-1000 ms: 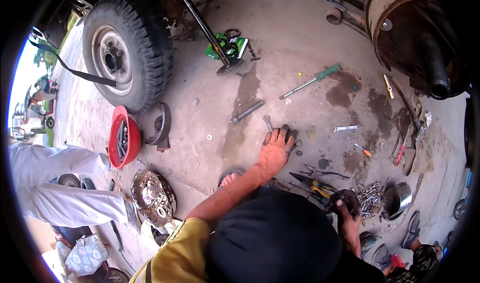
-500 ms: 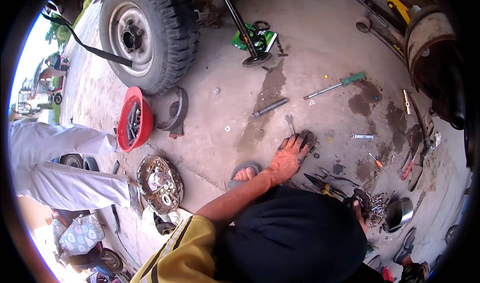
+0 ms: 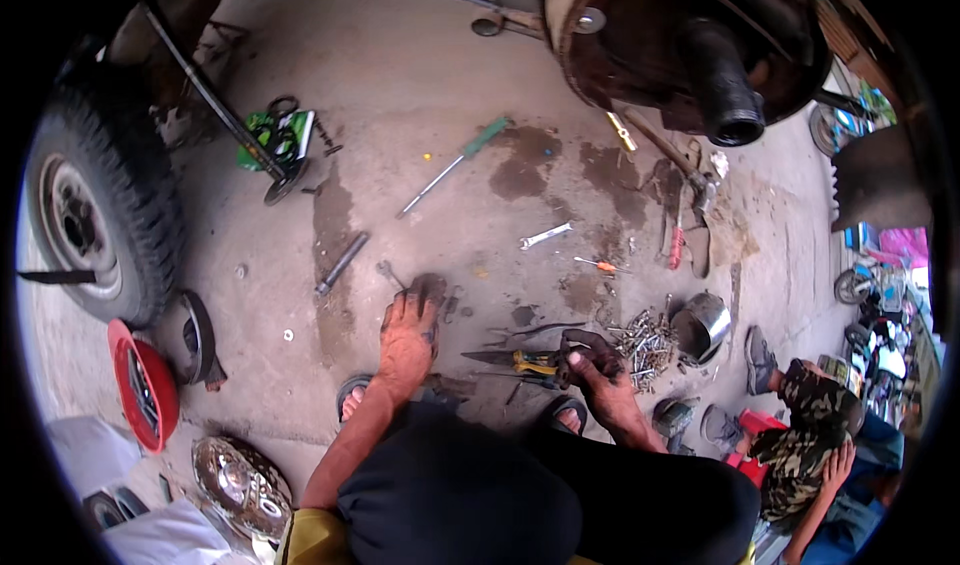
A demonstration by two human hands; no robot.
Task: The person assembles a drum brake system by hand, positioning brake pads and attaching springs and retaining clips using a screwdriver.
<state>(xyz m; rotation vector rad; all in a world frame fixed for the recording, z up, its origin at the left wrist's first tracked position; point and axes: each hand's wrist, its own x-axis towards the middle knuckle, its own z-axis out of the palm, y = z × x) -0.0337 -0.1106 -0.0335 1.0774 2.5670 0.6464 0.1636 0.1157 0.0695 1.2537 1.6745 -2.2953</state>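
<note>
My left hand (image 3: 408, 340) reaches down to the floor, palm down and fingers stretched out, its fingertips blackened. Just beyond them lies a small open-ended spanner (image 3: 388, 274), partly covered by the fingers. My right hand (image 3: 602, 375) is curled, thumb against greasy fingers; whatever may be between them is hidden. Beside it are pliers with yellow and black handles (image 3: 535, 362), their jaws pointing left. Right of that hand lies a heap of bolts (image 3: 648, 348) next to a metal cylinder (image 3: 702, 325). Another spanner (image 3: 546, 236) rests farther out.
A green-handled screwdriver (image 3: 456, 165), a metal rod (image 3: 342, 263) and a small orange screwdriver (image 3: 602, 265) lie on the oil-stained floor. A wheel (image 3: 90, 215) and a red bowl (image 3: 150, 395) stand left. A large drum-shaped part (image 3: 640, 35) is ahead; a person in camouflage (image 3: 815, 430) sits right.
The view has swung to the right, so floor items appear farther left. My right hand shows more fully beside the pliers. My left hand stays near the small spanner.
</note>
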